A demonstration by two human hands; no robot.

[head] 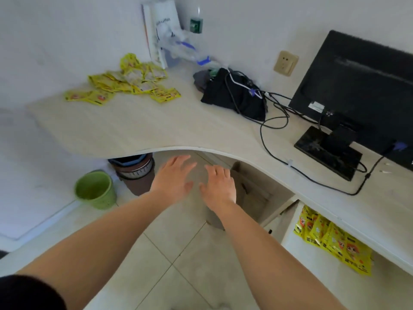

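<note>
My left hand [173,175] and my right hand [220,186] are stretched out side by side in front of me, palms down, fingers straight and slightly spread. Neither holds anything. Both hover just below the curved front edge of a pale wooden desk [138,126], above the tiled floor. Several yellow snack packets [125,86] lie scattered on the desk's far left part.
A black monitor [357,86] stands at the right with cables trailing across the desk. A black bundle [234,95] lies at the back. A green bin [96,190] and a brown bin [136,173] stand on the floor. More yellow packets [330,242] fill a shelf under the desk.
</note>
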